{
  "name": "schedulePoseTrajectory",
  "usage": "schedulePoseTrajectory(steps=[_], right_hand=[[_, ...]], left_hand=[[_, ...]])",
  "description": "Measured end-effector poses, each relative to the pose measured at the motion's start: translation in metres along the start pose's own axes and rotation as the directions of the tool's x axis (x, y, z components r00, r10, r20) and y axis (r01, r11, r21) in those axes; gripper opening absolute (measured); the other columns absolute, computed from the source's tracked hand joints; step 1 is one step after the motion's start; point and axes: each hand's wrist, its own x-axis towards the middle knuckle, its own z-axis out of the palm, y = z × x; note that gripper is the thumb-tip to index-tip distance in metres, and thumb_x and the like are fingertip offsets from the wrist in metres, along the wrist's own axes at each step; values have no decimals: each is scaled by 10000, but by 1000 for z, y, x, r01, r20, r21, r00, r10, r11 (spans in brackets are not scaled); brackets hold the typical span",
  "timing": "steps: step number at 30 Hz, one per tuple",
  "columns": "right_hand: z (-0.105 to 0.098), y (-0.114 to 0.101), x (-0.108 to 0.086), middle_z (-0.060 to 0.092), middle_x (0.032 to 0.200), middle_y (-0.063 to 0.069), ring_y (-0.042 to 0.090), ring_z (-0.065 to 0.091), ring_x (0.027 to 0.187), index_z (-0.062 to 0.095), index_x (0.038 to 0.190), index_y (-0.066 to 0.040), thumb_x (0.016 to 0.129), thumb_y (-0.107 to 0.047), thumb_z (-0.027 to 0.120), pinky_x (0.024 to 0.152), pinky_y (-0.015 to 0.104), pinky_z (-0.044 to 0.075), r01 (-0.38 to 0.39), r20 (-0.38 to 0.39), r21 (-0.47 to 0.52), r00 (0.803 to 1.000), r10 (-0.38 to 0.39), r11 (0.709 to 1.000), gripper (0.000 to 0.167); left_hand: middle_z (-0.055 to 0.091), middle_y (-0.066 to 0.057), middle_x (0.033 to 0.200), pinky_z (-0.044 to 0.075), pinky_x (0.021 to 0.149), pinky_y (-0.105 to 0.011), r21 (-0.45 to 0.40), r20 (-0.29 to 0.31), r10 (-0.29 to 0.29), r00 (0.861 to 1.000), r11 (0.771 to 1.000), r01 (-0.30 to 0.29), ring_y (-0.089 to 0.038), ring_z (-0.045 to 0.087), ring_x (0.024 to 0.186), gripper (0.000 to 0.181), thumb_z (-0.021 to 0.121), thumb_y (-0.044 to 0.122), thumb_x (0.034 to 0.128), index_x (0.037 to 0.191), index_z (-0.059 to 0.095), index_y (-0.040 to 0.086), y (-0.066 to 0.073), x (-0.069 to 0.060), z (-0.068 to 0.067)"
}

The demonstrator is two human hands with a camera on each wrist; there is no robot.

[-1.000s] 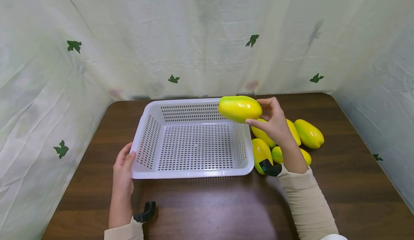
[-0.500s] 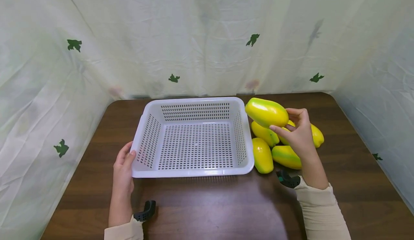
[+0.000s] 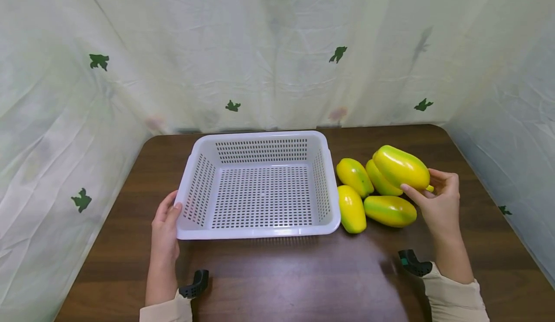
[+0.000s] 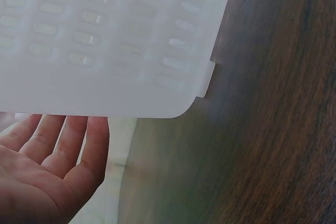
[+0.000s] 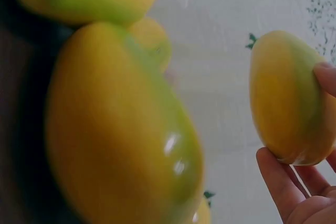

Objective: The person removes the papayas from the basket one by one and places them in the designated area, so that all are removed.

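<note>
My left hand (image 3: 165, 225) grips the left rim of a white perforated plastic basket (image 3: 256, 234), thumb on top of the edge. In the left wrist view its fingers (image 4: 71, 140) lie against the edge of the basket (image 4: 105, 95). A yellow-green mango (image 3: 403, 168) is pinched between the thumb and fingers of my right hand (image 3: 442, 206), above the other mangoes. The right wrist view shows that held mango (image 5: 286, 98) raised apart from a large near mango (image 5: 121, 129). Nothing lies inside the basket.
Beside the basket's right wall lie several mangoes, among them one at the front (image 3: 390, 211), one touching or close to the basket (image 3: 352, 209) and one behind it (image 3: 354, 176). The brown wooden table (image 3: 277, 278) ends at a pale curtain (image 3: 277, 71).
My right hand has carried the mango rightward and lower, from above the basket's right rim to over the right side of the mango group. The left hand and basket have stayed put.
</note>
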Motion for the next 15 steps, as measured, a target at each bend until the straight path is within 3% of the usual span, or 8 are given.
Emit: schedulePoseTrajectory(steps=[4,7,15], right_hand=[[-28,59,7,390,1184,48,179,469,1019,364,1243,-153,664,-135,798,747,153,457,-11,-46,-66,999,8,998,724],[-38,58,-4,379,1157,12,154,473,995,354,1250,-160,673,-224,794,717,119,447,-74,-77,-139,995,64,987,729],[-53,52,-30,377,1119,-42,87,453,958,350,1243,-161,684,-216,786,691,78,427,-221,-139,-139,969,202,965,711]], left_hand=[[457,-48,1232,469,743,-221,2,3,-7,1000,1000,7,-215,475,1022,454,473,315,924,1347,387,173,0,0,0],[445,-48,1243,466,741,-212,9,7,-16,1000,1000,16,-204,471,1025,454,458,313,930,1356,376,180,0,1,-1],[442,-56,1241,468,731,-200,3,16,-12,1000,1000,12,-192,473,1018,445,453,309,934,1354,377,180,-1,2,-2]])
